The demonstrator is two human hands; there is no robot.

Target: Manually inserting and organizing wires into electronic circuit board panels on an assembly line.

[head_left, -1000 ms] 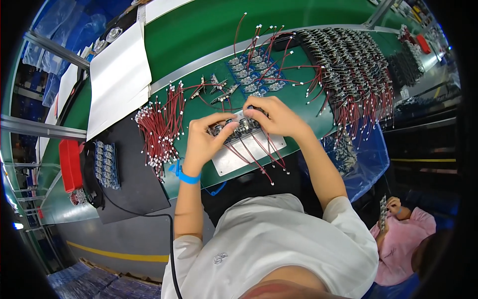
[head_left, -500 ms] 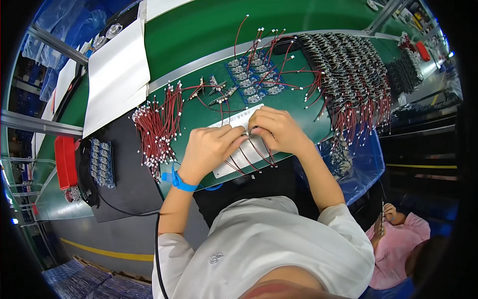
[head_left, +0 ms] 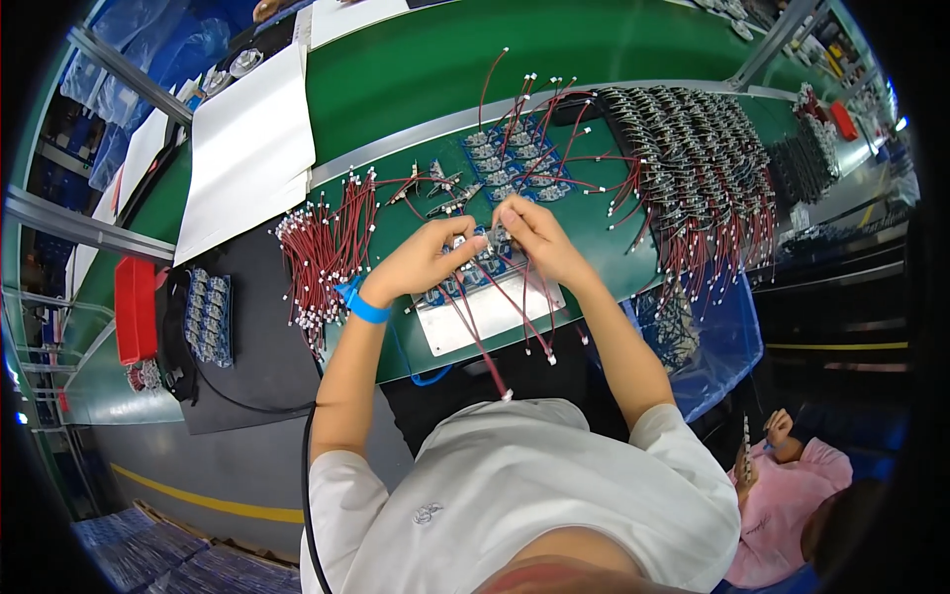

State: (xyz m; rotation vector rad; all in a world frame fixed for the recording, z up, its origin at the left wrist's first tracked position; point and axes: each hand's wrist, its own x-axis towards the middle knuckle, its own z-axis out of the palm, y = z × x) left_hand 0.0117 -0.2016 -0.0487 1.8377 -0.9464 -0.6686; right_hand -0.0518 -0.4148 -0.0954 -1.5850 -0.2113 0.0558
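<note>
A blue circuit board panel (head_left: 495,262) lies over the far part of a silver metal plate (head_left: 475,322). Several red and black wires (head_left: 510,297) with white plugs trail from it toward me. My left hand (head_left: 430,259), with a blue wrist strap (head_left: 364,303), is closed, its thumb and fingers pinching at the panel. My right hand (head_left: 541,238) is closed too, fingertips together above the panel's far right; what they pinch is hidden. Just beyond lie loose wired parts (head_left: 450,193) and another group of blue boards (head_left: 515,158) with wires.
A bundle of red wires (head_left: 327,247) lies left of my hands. To the right, rows of wired metal parts (head_left: 693,158) cover a black mat. White paper sheets (head_left: 247,148), a red bin (head_left: 136,312) and more blue boards (head_left: 209,317) are left. Another person (head_left: 792,495) sits lower right.
The blue circuit board panel now shows between my hands above the metal plate, where only wires and plate showed before. My hands have moved slightly apart, and the wires hang nearer me.
</note>
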